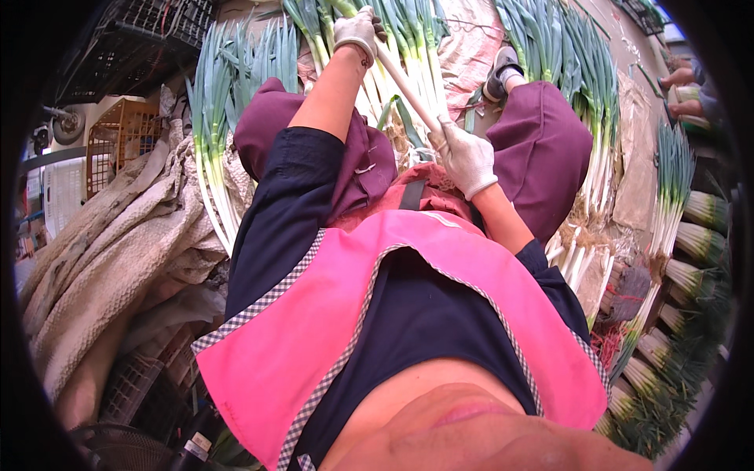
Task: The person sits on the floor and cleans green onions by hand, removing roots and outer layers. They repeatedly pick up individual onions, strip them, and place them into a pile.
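Observation:
My left hand [357, 30], in a pale work glove, is closed around the upper part of a long leek-like stalk [406, 85]. Its white shank slants down to my right hand [465, 154], also gloved, which grips the lower end near my lap. Green leaves show above the left hand, but which belong to this stalk I cannot tell. Beneath it, between my knees, lies a pile of similar stalks [424, 65] with white shanks and stringy roots. A loose green leaf [406, 118] lies beside the right hand.
More stalks lie at left [215, 135] and right [592, 129]. Tied bundles [701, 238] line the far right. Woven sacking [129, 235], an orange crate [126, 138] and a black crate [141, 47] stand left. A fan [121, 447] is lower left. Another person's hands [683, 91] hold a bundle.

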{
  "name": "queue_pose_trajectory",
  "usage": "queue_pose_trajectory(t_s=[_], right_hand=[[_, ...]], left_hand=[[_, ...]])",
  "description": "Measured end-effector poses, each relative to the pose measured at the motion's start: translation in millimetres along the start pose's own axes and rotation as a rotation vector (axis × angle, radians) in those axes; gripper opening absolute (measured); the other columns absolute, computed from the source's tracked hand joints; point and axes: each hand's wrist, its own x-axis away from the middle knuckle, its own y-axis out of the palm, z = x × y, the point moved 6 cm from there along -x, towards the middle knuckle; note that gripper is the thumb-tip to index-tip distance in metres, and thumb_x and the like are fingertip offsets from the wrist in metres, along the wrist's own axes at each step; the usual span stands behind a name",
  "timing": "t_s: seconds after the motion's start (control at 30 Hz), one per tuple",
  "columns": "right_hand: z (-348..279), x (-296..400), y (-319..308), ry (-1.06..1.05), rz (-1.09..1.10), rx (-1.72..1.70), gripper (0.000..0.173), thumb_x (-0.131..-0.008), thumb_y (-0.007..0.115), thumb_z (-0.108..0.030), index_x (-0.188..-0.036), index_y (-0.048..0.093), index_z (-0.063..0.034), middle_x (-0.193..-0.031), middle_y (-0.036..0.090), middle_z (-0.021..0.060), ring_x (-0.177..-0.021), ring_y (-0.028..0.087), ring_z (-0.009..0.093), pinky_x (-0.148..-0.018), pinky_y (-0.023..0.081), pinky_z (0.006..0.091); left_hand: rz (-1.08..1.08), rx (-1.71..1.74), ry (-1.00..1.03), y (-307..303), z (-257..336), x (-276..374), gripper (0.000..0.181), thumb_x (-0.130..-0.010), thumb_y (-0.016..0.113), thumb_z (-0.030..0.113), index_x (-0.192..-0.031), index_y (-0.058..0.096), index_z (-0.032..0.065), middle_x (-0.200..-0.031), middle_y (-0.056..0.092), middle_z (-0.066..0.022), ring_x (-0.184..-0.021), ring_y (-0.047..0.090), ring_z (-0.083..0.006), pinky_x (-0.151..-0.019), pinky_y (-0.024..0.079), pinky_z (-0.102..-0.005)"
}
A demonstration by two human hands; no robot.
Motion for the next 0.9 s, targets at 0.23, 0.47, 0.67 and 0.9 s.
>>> queue_pose_trajectory(t_s=[0.23,0.47,0.67,0.9], right_hand=[[42,6,20,0.187,-0.027,-0.119,0.021,-0.089,0.052,-0.024,-0.087,0.063,-0.0061,-0.072,0.061,0.0202,-0.069,0.06,0.038,-0.061,0.046,0.0452],[78,5,5,0.329,0.052,-0.44,0.031,-0.088,0.057,-0.031,-0.101,0.063,-0.0046,-0.079,0.065,0.0157,-0.074,0.065,0.029,-0.068,0.049,0.0347],[30,4,24,0.136,-0.107,-0.226,0.034,-0.089,0.052,-0.038,-0.1,0.065,-0.008,-0.071,0.062,0.018,-0.067,0.062,0.034,-0.062,0.048,0.0415],[99,18,30,0.483,-0.215,-0.064,0.03,-0.087,0.051,-0.037,-0.09,0.069,-0.0128,-0.082,0.065,0.0168,-0.078,0.063,0.034,-0.068,0.049,0.0426]], left_hand=[[-0.046,-0.106,0.035,17,11,18,0.014,-0.088,0.056,0.019,-0.081,0.051,0.0078,-0.062,0.049,-0.0032,-0.047,0.047,-0.0148,-0.038,0.038,-0.0295],[0.004,-0.185,0.054,2,14,3,0.023,-0.088,0.059,0.024,-0.08,0.054,0.0027,-0.063,0.052,-0.0042,-0.046,0.048,-0.0147,-0.04,0.041,-0.0295],[0.063,-0.207,0.046,2,5,5,0.021,-0.088,0.06,0.023,-0.079,0.055,0.0041,-0.063,0.053,-0.0044,-0.047,0.049,-0.0156,-0.04,0.04,-0.0287],[0.001,-0.076,0.058,9,17,13,0.02,-0.088,0.059,0.019,-0.08,0.051,0.0018,-0.065,0.05,-0.0067,-0.049,0.047,-0.0171,-0.042,0.04,-0.0319]])
